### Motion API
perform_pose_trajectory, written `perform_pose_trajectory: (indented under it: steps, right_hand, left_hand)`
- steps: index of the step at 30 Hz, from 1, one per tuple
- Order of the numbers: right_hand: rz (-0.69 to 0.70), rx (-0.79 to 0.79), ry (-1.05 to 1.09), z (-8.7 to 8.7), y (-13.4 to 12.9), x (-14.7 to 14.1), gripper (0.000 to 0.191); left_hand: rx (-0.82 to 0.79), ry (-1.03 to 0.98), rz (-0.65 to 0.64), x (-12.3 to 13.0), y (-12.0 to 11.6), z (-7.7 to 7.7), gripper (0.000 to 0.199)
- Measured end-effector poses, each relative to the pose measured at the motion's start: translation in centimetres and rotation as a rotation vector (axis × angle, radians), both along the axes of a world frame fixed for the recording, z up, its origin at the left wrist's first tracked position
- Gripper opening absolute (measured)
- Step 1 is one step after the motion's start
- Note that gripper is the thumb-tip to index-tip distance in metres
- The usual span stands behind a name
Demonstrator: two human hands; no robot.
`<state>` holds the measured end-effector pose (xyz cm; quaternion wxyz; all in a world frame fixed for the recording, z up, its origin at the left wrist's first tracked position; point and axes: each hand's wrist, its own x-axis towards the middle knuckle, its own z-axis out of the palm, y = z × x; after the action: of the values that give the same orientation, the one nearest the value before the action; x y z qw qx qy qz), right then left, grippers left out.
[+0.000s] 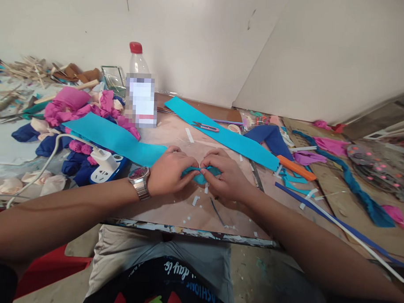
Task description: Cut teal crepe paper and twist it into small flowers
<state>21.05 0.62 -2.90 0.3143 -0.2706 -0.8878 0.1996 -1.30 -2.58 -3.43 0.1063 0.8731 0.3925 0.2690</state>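
Note:
Both hands meet over the middle of the table, thumbs and fingertips pinched close together. My left hand [175,170], with a metal watch on its wrist, grips one end of a turquoise fabric strip [199,177]. My right hand [225,175] pinches the same strip from the other side, fingertips touching the left ones. Much of the strip is hidden by the fingers. A wide turquoise fabric piece [123,142] runs to the left hand; whether it joins the held strip I cannot tell. Beyond the hands lies another turquoise band [235,141] with small thread snips [205,126] on top.
A red-capped bottle [136,56] stands at the back behind a blurred phone [142,103]. Pink and navy fabric puffs [67,107] and a power strip [105,172] lie left. An orange-handled cutter [297,167] and a blue strip [319,208] lie right.

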Motion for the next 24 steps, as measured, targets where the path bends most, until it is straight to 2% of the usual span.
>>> perform_pose_trajectory:
  steps: [6, 14, 24]
  right_hand:
    - [-0.053, -0.073, 0.005, -0.24, 0.22, 0.14, 0.009]
    - [-0.004, -0.015, -0.060, -0.27, 0.40, 0.24, 0.008]
    - [0.016, -0.052, -0.050, -0.39, 0.47, 0.26, 0.010]
  left_hand:
    - [0.018, 0.029, 0.054, -0.20, 0.33, -0.15, 0.024]
    - [-0.030, 0.035, 0.041, -0.21, 0.23, -0.08, 0.022]
    - [-0.058, 0.022, 0.042, -0.18, 0.27, 0.05, 0.025]
